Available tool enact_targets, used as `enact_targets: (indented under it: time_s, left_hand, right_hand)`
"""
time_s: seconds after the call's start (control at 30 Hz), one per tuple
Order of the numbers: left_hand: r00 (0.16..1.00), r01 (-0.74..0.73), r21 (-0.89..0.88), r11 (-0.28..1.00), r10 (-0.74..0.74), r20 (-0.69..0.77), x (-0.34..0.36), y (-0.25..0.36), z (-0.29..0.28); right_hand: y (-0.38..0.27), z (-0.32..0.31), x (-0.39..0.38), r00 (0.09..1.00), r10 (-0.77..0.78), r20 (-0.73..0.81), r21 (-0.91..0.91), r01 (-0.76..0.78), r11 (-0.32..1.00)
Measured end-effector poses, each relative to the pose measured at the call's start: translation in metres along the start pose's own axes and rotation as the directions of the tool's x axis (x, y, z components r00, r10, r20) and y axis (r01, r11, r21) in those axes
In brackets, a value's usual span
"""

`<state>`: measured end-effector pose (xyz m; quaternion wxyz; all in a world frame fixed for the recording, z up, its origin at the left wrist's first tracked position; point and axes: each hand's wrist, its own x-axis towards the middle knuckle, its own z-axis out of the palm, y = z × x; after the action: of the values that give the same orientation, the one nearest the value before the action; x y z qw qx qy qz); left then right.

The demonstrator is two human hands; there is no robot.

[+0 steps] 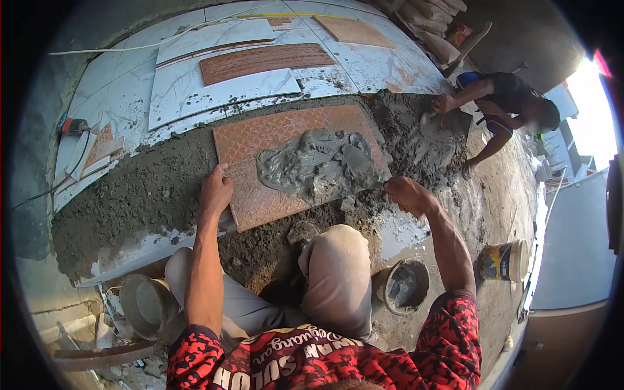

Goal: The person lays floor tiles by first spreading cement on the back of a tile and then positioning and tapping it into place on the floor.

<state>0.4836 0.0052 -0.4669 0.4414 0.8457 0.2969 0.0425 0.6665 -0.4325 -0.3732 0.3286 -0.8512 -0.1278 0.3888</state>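
While the left grip [216, 190] holds the edge of the tile [255, 203], the right grip [408, 195] holds a trowel [357, 160].
Wet mortar [296, 159] covers its middle, corners not yet coated; the tile lies over rough grey bedding [146, 188].

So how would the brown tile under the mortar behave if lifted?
The tile is probably stiff, being a flat slab. It's likely heavy, with mortar heaped on it. That mortar looks wet, so it might slide if tilted.

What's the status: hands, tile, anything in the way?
Left hand at left edge of tile; right hand gripping trowel. Tile brown side up, grey mortar heaped on it. Co-worker off to the right, clear of the tile.
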Motion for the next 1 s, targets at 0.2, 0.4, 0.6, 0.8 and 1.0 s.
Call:
enact_targets:
  time_s: [0.2,0.4,0.6,0.8,1.0]
  left_hand:
    - [1.000,-0.019,-0.009,1.000,0.019,-0.013,0.000,-0.007,-0.004]
    - [0.999,-0.054,0.010,0.998,0.054,0.001,0.005,-0.004,0.007]
    - [0.951,-0.259,0.059,0.964,0.265,-0.159,0.024,-0.050,0.017]
    - [0.975,-0.192,0.077,0.978,0.199,-0.095,0.015,-0.032,0.014]
    - [0.997,0.055,0.064,0.996,-0.059,0.054,-0.009,0.021,-0.006]
  right_hand:
    - [-0.002,0.009,0.007,0.950,-0.112,-0.293,-0.569,-0.078,0.819]
    - [0.016,-0.025,0.037,0.980,0.110,-0.163,-0.200,-0.142,0.969]
    - [-0.025,-0.042,0.008,0.946,0.323,-0.035,0.003,-0.323,0.946]
    - [0.032,-0.001,-0.038,0.940,0.301,-0.163,-0.003,-0.306,0.952]
    - [0.027,0.064,-0.026,0.980,0.162,-0.114,0.495,-0.085,0.865]
